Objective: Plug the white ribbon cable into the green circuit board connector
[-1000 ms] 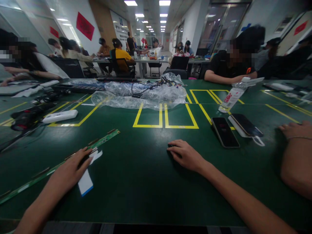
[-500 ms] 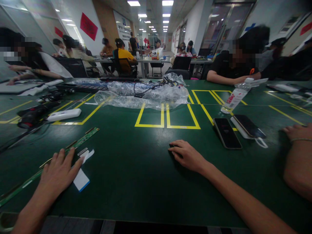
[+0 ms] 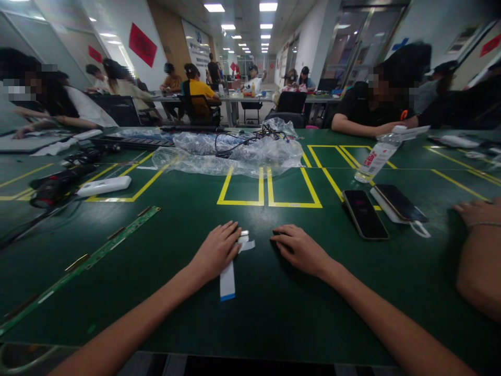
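The left hand (image 3: 217, 250) has swept from the lower left of the frame to the centre, dragging the white flat ribbon cable with a blue-edged end (image 3: 227, 278) along. The long narrow green circuit-board strip (image 3: 99, 251) it rested on half a second ago stays behind at the left. The right hand (image 3: 299, 249) has not shifted.

The cable now lies on the dark green table mat (image 3: 250, 324) just left of centre. Its upper end is under the left fingers and its blue tip points towards the bottom edge. The left fingers are stretched out flat and press down on the cable, not curled round it. The right hand lies just beside it with its fingers loosely bent on the mat, and nothing shows in its grasp.

A thin cable like this probably slides best under light, even pressure from the flat of the fingers, kept straight so that it neither buckles nor creases. The small white tab near the fingertips is likely the part to spare from pinching.

Two black smartphones (image 3: 364, 213) lie to the right, well apart. A co-worker's hand (image 3: 475, 211) rests at the right edge. A crumpled clear plastic bag with black wires (image 3: 235, 149) sits farther up the middle.
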`<state>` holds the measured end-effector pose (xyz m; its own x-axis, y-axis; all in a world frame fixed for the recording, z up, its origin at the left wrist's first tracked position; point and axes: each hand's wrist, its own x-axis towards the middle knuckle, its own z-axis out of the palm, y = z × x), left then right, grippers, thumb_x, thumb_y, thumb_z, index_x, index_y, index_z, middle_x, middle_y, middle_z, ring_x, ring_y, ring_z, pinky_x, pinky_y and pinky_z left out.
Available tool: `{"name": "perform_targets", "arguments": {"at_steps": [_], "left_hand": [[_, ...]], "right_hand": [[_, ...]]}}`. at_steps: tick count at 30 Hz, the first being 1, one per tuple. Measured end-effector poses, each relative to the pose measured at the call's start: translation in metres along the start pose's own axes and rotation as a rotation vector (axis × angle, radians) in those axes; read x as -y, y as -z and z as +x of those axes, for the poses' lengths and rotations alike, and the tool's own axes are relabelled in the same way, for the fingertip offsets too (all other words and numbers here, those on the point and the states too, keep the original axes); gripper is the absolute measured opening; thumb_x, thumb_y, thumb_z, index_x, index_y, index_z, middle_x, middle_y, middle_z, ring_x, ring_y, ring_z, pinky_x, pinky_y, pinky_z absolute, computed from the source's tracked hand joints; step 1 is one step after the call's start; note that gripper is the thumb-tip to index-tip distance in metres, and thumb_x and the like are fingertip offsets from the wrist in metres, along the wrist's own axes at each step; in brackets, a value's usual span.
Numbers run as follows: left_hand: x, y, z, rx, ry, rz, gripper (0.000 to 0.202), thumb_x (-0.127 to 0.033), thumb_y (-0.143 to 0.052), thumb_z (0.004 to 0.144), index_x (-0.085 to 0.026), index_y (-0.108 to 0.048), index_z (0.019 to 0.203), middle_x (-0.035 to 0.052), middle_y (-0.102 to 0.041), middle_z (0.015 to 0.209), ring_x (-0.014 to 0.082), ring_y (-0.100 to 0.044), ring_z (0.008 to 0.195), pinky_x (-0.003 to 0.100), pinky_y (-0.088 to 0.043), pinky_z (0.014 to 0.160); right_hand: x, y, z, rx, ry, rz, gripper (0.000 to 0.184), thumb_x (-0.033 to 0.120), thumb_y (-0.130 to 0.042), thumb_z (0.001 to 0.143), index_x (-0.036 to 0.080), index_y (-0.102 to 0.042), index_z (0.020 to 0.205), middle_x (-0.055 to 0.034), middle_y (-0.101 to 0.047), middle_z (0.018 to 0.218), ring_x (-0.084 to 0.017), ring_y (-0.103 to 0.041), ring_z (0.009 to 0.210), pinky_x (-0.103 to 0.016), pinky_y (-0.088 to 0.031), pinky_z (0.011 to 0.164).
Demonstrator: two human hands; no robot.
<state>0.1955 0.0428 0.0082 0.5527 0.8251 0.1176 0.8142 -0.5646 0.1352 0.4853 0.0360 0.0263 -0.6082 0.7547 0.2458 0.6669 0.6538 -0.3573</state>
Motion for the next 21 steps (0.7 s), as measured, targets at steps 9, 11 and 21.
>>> {"name": "perform_targets", "arguments": {"at_steps": [9,11,21], "left_hand": [[-0.036,-0.017,0.049,-0.021,-0.088,-0.064,0.049,-0.043,-0.039,0.1,-0.023,-0.047,0.144,0.0149,-0.042,0.154,0.0314,-0.034,0.145,0.056,-0.03,0.116],[-0.036,-0.016,0.05,-0.017,-0.093,-0.076,0.049,-0.044,-0.039,0.1,-0.024,-0.047,0.144,0.0143,-0.042,0.154,0.0307,-0.034,0.145,0.056,-0.03,0.116],[-0.021,0.001,0.032,-0.015,-0.065,-0.143,0.05,-0.04,-0.029,0.104,-0.019,-0.041,0.147,0.0131,-0.042,0.154,0.0247,-0.039,0.143,0.048,-0.035,0.115]], "right_hand": [[-0.004,-0.005,-0.001,-0.027,-0.064,-0.03,0.038,0.023,-0.053,0.094,0.024,-0.061,0.132,-0.0129,-0.058,0.134,-0.03,-0.051,0.125,-0.053,-0.044,0.103],[-0.005,-0.006,-0.002,-0.018,-0.058,-0.042,0.038,0.023,-0.053,0.094,0.025,-0.062,0.131,-0.013,-0.058,0.134,-0.031,-0.05,0.126,-0.054,-0.044,0.103],[-0.006,-0.006,-0.004,-0.003,-0.06,-0.041,0.042,0.025,-0.055,0.094,0.027,-0.058,0.136,-0.0122,-0.055,0.139,-0.032,-0.049,0.129,-0.057,-0.044,0.103]]}}
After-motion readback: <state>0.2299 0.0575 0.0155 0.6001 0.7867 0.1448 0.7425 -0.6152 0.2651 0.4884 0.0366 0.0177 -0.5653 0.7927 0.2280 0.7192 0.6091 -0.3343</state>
